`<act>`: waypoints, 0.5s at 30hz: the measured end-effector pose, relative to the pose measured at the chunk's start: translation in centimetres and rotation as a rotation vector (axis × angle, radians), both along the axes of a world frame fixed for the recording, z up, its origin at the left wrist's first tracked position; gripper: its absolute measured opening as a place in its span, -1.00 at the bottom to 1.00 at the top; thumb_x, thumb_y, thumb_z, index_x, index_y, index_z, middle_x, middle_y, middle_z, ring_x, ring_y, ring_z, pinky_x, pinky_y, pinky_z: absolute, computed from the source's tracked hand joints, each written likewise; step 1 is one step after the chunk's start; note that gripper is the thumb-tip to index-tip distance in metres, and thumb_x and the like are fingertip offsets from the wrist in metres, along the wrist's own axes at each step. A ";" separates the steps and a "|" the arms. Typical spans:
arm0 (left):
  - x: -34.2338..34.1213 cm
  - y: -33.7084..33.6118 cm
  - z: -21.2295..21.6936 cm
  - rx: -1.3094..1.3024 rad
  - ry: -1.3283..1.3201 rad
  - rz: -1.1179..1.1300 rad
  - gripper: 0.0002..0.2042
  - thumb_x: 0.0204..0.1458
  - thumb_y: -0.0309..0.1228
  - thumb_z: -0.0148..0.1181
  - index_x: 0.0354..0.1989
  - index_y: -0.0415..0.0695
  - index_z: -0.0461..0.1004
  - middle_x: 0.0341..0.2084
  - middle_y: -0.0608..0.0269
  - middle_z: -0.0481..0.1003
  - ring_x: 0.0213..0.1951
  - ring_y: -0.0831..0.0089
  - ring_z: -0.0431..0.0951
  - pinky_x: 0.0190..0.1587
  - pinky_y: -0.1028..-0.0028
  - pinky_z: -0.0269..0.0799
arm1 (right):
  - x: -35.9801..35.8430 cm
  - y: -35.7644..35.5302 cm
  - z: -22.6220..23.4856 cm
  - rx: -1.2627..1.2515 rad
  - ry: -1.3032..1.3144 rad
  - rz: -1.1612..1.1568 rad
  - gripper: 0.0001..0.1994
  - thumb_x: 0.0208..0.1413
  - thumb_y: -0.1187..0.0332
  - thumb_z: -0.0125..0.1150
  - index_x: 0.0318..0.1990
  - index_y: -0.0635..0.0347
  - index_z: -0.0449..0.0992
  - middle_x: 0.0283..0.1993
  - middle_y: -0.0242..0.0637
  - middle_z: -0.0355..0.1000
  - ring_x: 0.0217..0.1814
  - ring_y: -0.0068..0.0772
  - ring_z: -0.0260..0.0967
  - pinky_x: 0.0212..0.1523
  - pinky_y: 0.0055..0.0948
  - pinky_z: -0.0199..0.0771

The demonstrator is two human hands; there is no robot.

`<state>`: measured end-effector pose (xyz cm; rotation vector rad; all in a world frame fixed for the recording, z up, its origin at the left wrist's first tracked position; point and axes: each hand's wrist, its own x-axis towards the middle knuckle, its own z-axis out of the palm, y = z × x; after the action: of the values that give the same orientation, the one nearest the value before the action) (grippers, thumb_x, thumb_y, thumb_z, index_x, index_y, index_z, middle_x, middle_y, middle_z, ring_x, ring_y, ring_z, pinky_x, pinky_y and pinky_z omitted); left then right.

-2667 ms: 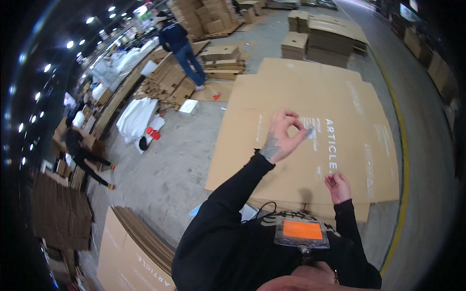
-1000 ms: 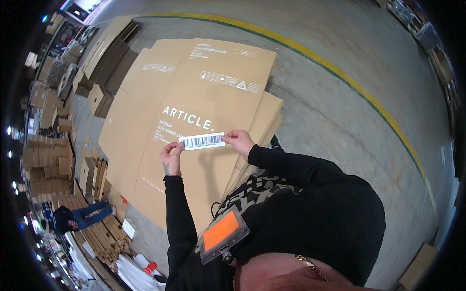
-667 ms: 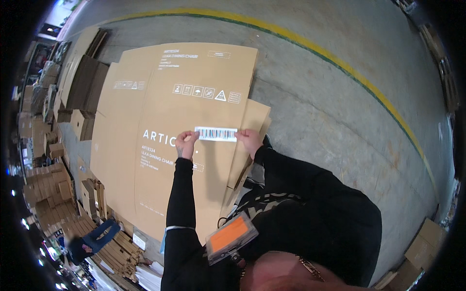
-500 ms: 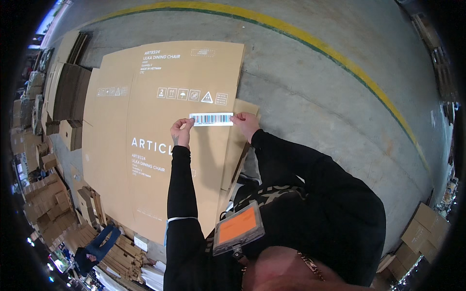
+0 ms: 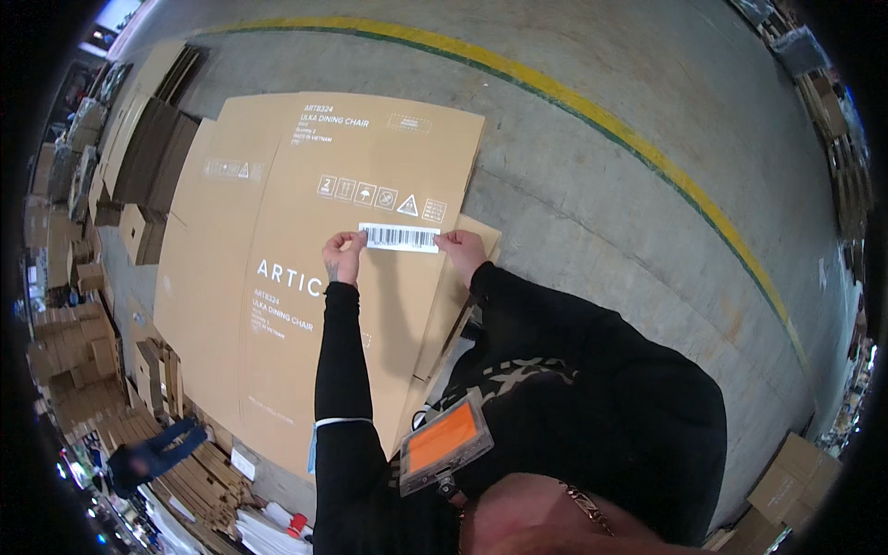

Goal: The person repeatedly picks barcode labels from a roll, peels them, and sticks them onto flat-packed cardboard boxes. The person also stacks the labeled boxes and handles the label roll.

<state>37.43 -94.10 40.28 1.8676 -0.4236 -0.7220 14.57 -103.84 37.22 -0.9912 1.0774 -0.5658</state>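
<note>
A white barcode label (image 5: 400, 238) is stretched between my two hands, above a large flattened cardboard box (image 5: 222, 222). My left hand (image 5: 343, 257) pinches the label's left end. At its right end, my right hand (image 5: 463, 252) grips it between thumb and fingers. White print and handling symbols mark the brown cardboard, and the label hangs below the row of symbols, over the box's right part. A shadow falls on the cardboard beneath it. Whether the label touches the box I cannot tell. More cardboard (image 5: 481, 233) sticks out under the box's right edge.
Stacks of folded cardboard (image 5: 148, 153) stand at the left. A person (image 5: 153, 455) in dark clothes is at the lower left, near more flat cardboard (image 5: 190, 481). A yellow line (image 5: 592, 109) curves across the concrete floor. Brown boxes (image 5: 797, 476) sit at the lower right.
The view has shifted slightly, so the box appears turned and a little lower. Both hands still hold the label, now closer to the row of symbols.
</note>
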 end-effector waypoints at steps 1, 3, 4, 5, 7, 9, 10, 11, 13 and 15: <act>0.0 -0.3 0.4 0.022 -0.042 -0.021 -0.77 -0.08 -0.31 0.42 -0.43 -0.23 0.56 -0.44 0.19 0.57 -0.29 0.41 0.51 0.00 0.34 0.35 | 0.0 -0.2 -0.3 0.011 -0.006 0.001 -0.79 0.05 0.30 0.38 -0.40 0.30 0.60 -0.46 -0.40 0.53 -0.44 -0.67 0.36 -0.39 -0.54 0.35; 0.3 -0.3 1.3 0.058 -0.065 -0.024 -0.76 -0.08 -0.30 0.42 -0.44 -0.23 0.57 -0.42 0.15 0.57 -0.26 0.37 0.52 0.04 0.31 0.34 | 0.8 -1.2 -0.7 -0.010 0.016 0.051 -0.78 0.06 0.29 0.37 -0.38 0.31 0.60 -0.44 -0.40 0.53 -0.42 -0.67 0.36 -0.37 -0.55 0.36; 0.6 -0.3 1.6 0.077 -0.083 -0.023 -0.76 -0.09 -0.29 0.42 -0.45 -0.23 0.57 -0.40 0.13 0.57 -0.25 0.35 0.52 0.05 0.30 0.34 | 1.1 -1.2 -0.7 -0.018 0.018 0.064 -0.77 0.06 0.28 0.36 -0.37 0.32 0.60 -0.44 -0.40 0.53 -0.42 -0.67 0.36 -0.37 -0.56 0.36; 0.9 -0.5 2.0 0.081 -0.105 -0.002 -0.76 -0.10 -0.28 0.43 -0.45 -0.22 0.58 -0.36 0.08 0.56 -0.20 0.29 0.53 0.10 0.26 0.32 | 1.4 -1.4 -0.7 -0.027 0.021 0.075 -0.77 0.06 0.28 0.36 -0.37 0.32 0.59 -0.43 -0.40 0.53 -0.41 -0.67 0.36 -0.36 -0.56 0.36; 2.4 -0.6 2.0 0.086 -0.167 0.023 -0.75 -0.11 -0.28 0.43 -0.45 -0.22 0.58 -0.35 0.06 0.56 -0.17 0.26 0.52 0.12 0.25 0.30 | 3.0 -2.1 -0.3 -0.033 -0.002 0.092 -0.77 0.06 0.28 0.36 -0.36 0.33 0.58 -0.43 -0.40 0.53 -0.41 -0.67 0.35 -0.36 -0.55 0.36; 3.7 -2.1 1.4 0.101 -0.185 0.024 -0.75 -0.13 -0.28 0.44 -0.46 -0.21 0.57 -0.35 0.07 0.55 -0.17 0.24 0.52 0.15 0.23 0.28 | 4.5 -3.2 -0.5 -0.021 -0.026 0.075 -0.77 0.06 0.30 0.36 -0.35 0.33 0.58 -0.43 -0.39 0.53 -0.41 -0.67 0.35 -0.36 -0.54 0.36; 4.0 -3.4 0.7 0.102 -0.196 0.017 -0.75 -0.13 -0.28 0.44 -0.47 -0.20 0.57 -0.35 0.07 0.55 -0.17 0.24 0.52 0.14 0.23 0.28 | 5.0 -4.1 -1.0 0.001 -0.041 0.042 -0.78 0.06 0.31 0.37 -0.35 0.34 0.58 -0.43 -0.39 0.53 -0.41 -0.66 0.36 -0.36 -0.54 0.37; 4.5 -5.0 -0.1 0.104 -0.205 0.009 -0.75 -0.14 -0.28 0.45 -0.47 -0.20 0.56 -0.35 0.07 0.55 -0.17 0.24 0.52 0.14 0.23 0.28 | 5.6 -5.1 -1.6 0.024 -0.056 0.008 -0.78 0.06 0.31 0.37 -0.35 0.34 0.57 -0.43 -0.39 0.53 -0.41 -0.66 0.36 -0.36 -0.54 0.37; 5.3 -9.1 -2.0 0.102 -0.190 -0.017 -0.76 -0.14 -0.28 0.45 -0.48 -0.18 0.56 -0.35 0.10 0.54 -0.16 0.26 0.51 0.13 0.24 0.29 | 6.5 -8.3 -3.7 0.022 -0.055 -0.036 -0.80 0.05 0.34 0.38 -0.36 0.32 0.58 -0.45 -0.39 0.52 -0.41 -0.62 0.40 -0.34 -0.55 0.38; 6.4 -13.7 -4.6 0.080 -0.219 -0.030 -0.75 -0.15 -0.28 0.46 -0.46 -0.18 0.56 -0.36 0.11 0.54 -0.18 0.28 0.50 0.12 0.24 0.29 | 7.5 -12.3 -6.0 0.011 0.003 -0.062 -0.80 0.03 0.32 0.39 -0.39 0.30 0.58 -0.50 -0.40 0.50 -0.49 -0.62 0.39 -0.42 -0.54 0.38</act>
<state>43.78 -107.79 35.70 2.0284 -0.5709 -0.5630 22.02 -116.10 31.19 -0.9522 1.1161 -0.6083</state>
